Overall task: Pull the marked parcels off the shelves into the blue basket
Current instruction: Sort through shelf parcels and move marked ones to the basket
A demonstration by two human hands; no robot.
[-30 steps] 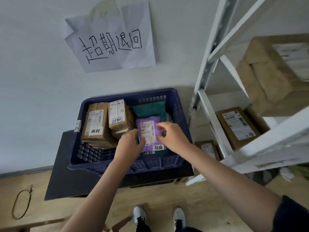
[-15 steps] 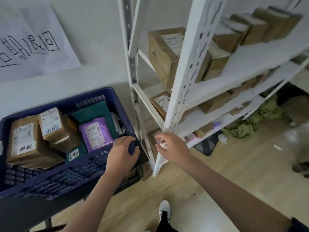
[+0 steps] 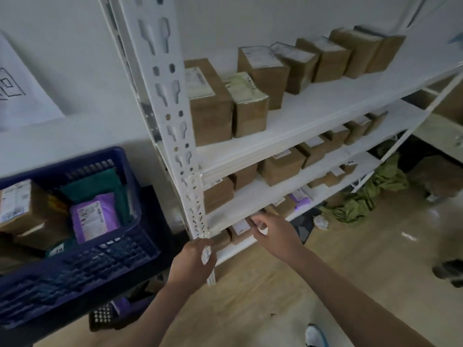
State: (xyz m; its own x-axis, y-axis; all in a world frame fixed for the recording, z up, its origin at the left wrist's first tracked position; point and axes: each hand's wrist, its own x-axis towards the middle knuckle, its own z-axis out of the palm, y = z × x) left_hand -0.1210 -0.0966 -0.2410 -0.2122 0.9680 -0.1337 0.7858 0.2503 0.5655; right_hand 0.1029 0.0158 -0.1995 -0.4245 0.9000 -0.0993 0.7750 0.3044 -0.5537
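Your left hand [image 3: 193, 265] sits at about 6 o'clock in the view, against the foot of the white perforated steel shelf upright [image 3: 172, 121]; its fingers curl toward the post, but you cannot tell whether they actually clasp it. Your right hand [image 3: 274, 234] reaches toward 5 o'clock, at the front edge of the low shelf board [image 3: 225, 219], its fingers [image 3: 255, 222] loosely parted and grasping nothing, just beside a small brown cardboard parcel with a white label [image 3: 240, 231].

The dark blue slatted plastic basket [image 3: 82, 266] sits at 8 o'clock, well apart from your right hand. Inside it lie a purple plastic mailer bag with a white label [image 3: 94, 217], a teal soft package [image 3: 92, 182] behind it, and a brown labelled carton [image 3: 20, 206] at the left side.

On the upper shelf, at 1 o'clock, a row of brown cardboard boxes [image 3: 263, 71] stands upright side by side. More brown boxes [image 3: 281, 165] line the middle shelf at 3 o'clock. A crumpled olive-green cloth [image 3: 363, 199] lies on the wooden floor [image 3: 325, 284] at 4 o'clock. Blur hides any markings on the shelf parcels.
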